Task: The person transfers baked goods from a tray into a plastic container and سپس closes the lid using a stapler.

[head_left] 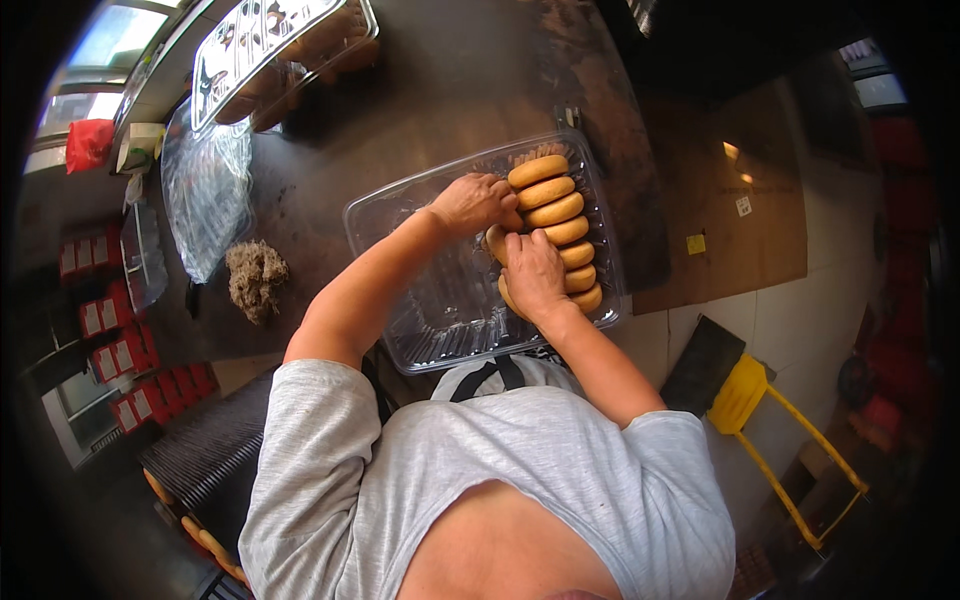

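Observation:
A clear plastic tray (430, 325) with ribbed walls lies on the dark table in front of me. Along its right side runs a row of round golden-brown pastries (553, 209), standing on edge one against another. A second row begins to their left, where a pastry (495, 243) shows beside my fingers. My left hand (478, 205) reaches over the tray at this second row, its fingers curled round a pastry mostly hidden by them. My right hand (537, 270) is closer to me, its fingers bent down over a pastry between the two rows.
At the far left stands a filled clear tray (300, 70) of brown pastries. Crumpled clear plastic (205, 190) and a tangled brown fibre clump (256, 280) lie on the table's left. A dark ribbed stack (210, 455) stands lower left; a yellow-framed trolley (740, 393) is at right.

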Demonstrator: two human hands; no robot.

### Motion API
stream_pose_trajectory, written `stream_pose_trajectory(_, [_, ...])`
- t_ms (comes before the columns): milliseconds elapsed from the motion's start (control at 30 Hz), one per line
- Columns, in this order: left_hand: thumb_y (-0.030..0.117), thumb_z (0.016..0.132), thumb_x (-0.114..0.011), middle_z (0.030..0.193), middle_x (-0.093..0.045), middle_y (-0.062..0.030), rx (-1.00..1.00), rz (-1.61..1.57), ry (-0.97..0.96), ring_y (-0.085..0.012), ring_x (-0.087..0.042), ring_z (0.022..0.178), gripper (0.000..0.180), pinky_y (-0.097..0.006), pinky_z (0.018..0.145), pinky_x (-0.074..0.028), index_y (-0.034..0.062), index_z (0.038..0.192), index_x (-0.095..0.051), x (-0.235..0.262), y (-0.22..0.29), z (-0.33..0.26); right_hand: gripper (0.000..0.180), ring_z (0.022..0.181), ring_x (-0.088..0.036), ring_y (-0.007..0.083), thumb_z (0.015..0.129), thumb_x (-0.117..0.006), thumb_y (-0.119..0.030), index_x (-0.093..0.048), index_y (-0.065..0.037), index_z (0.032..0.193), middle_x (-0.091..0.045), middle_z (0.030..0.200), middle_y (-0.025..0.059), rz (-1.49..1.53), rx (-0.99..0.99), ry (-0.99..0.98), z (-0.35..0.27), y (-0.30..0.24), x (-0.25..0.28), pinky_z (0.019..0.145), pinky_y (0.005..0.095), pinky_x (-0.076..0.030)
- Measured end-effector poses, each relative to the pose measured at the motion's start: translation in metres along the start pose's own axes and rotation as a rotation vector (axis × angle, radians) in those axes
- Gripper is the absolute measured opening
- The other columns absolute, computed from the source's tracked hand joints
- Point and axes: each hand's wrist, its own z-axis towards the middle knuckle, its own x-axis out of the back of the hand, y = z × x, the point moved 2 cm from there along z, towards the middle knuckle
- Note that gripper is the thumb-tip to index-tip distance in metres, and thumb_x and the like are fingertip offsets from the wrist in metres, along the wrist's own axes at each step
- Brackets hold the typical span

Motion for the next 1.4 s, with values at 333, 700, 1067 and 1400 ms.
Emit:
stream_pose_trajectory(333, [0.012, 0.084, -0.059, 0.143, -0.047, -0.0126, 0.259, 0.246, 0.152, -0.0287, -0.045, 0.133, 0.057, -0.040, 0.107, -0.040, 0.0122, 0.140, -0.048, 0.135, 0.020, -0.088, 0.037, 0.097, -0.060, 0.0329, 0.078, -0.074, -0.020, -0.061, -0.004, 0.110, -0.065, 0.102, 0.0142, 0.076, 0.045, -0.075, 0.020, -0.015, 0.063, 0.085, 0.0426, -0.049])
stream_pose_trajectory(700, [0.015, 0.080, -0.066, 0.090, -0.064, -0.0054, 0.992, 0.541, 0.355, -0.0211, -0.067, 0.082, 0.014, -0.033, 0.069, -0.055, 0.0091, 0.092, -0.062, 0.330, 0.260, -0.375, 0.033, 0.089, -0.065, 0.0168, 0.087, -0.068, -0.007, -0.060, -0.002, 0.119, -0.068, 0.106, 0.0109, 0.408, 0.436, -0.199, 0.077, -0.170, 0.114, 0.078, 0.0288, -0.052])
stream_pose_trajectory(1067, [0.026, 0.095, -0.059, 0.102, -0.062, -0.0024, 2.479, 0.045, 1.160, -0.0121, -0.058, 0.085, 0.028, -0.026, 0.072, -0.050, 0.0101, 0.117, -0.061, 0.320, 0.649, -0.778, 0.026, 0.077, -0.059, 0.0080, 0.091, -0.068, -0.022, -0.066, -0.007, 0.111, -0.067, 0.091, 0.0013, 0.581, 1.264, -0.626, -0.011, -0.681, 0.117, 0.067, 0.0243, -0.049])
stream_pose_trajectory(1400, [0.051, 0.083, -0.069, 0.113, -0.062, -0.0180, 2.793, -0.099, 0.739, -0.0260, -0.062, 0.101, 0.064, -0.038, 0.078, -0.053, -0.0018, 0.119, -0.061, 0.223, 0.665, -0.906, 0.077, 0.105, -0.064, 0.0348, 0.078, -0.059, -0.069, -0.067, 0.001, 0.109, -0.068, 0.109, 0.0195, -0.329, 1.365, -0.227, -0.086, -0.877, 0.017, 0.093, 0.0419, -0.046])
